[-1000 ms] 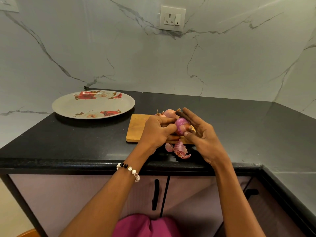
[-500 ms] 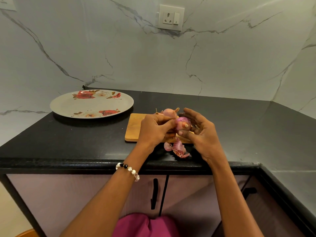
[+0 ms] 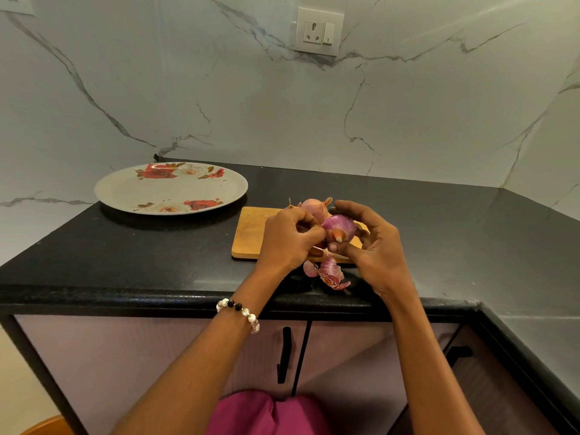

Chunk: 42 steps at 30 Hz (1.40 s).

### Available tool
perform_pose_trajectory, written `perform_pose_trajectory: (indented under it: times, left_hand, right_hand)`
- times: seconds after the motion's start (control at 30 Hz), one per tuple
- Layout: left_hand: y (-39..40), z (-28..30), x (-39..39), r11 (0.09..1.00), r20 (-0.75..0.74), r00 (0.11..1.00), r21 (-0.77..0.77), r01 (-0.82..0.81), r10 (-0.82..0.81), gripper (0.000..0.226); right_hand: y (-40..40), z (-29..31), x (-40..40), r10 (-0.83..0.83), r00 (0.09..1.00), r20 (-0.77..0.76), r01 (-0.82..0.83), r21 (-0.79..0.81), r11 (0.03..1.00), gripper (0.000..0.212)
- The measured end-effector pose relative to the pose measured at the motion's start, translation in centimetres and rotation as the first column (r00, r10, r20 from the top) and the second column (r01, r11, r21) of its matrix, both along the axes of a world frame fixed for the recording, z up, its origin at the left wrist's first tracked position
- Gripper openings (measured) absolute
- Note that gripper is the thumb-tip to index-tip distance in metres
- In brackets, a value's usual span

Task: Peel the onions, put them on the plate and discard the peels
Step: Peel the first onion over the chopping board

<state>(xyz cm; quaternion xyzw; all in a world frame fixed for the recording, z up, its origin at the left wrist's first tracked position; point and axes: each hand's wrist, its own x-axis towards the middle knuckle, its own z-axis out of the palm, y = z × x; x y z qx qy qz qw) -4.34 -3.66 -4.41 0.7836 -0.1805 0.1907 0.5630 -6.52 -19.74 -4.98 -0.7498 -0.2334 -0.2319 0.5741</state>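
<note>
So the cutting board [image 3: 251, 233] sits on the counter [image 3: 125, 255], with the plate [image 3: 171, 187] off to its left and a bit further back. Both hands are over the board's right part: left hand [image 3: 287, 243] and right hand [image 3: 373, 246] hold one onion [image 3: 339, 226] between them. Another onion [image 3: 314, 206] lies on the board just behind it. The peels [image 3: 329, 273] are on the counter in front of the board, below the hands. A wall socket [image 3: 318, 31] is up behind it all.
</note>
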Motion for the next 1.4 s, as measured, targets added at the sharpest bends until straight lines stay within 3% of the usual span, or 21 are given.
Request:
perform_pose_trajectory:
  times: [0.33,0.43,0.53,0.73,0.97,1.4]
  left_hand:
    - [0.13,0.68,-0.76,0.982,-0.136,0.990,-0.186,0.018,-0.044,0.008]
    - [0.22,0.72,-0.77,0.978,-0.118,0.991,-0.205,0.041,-0.066,0.019]
    - [0.14,0.69,-0.81,0.980,-0.080,0.992,-0.183,0.081,-0.097,0.015]
    - [0.04,0.59,-0.64,0.971,-0.139,0.971,-0.167,0.171,-0.194,0.032]
    - [0.17,0.65,-0.74,0.958,-0.186,0.957,-0.226,0.180,-0.223,0.024]
    - [0.20,0.42,-0.43,0.969,-0.229,0.953,-0.191,0.158,-0.200,0.025]
  right_hand:
    - [-0.04,0.54,-0.66,0.012,0.999,-0.029,-0.005,0.236,0.972,0.059]
    - [-0.09,0.56,-0.64,0.006,0.998,-0.055,0.008,0.240,0.971,0.058]
    - [0.02,0.55,-0.56,0.016,0.997,-0.080,0.003,0.230,0.973,0.060]
    - [-0.11,0.43,-0.52,0.034,0.996,-0.086,-0.016,0.209,0.978,0.060]
    - [0.06,0.49,-0.63,0.073,0.994,-0.083,-0.056,0.190,0.980,0.056]
    - [0.15,0.28,-0.41,0.102,0.990,-0.100,-0.085,0.164,0.983,0.058]
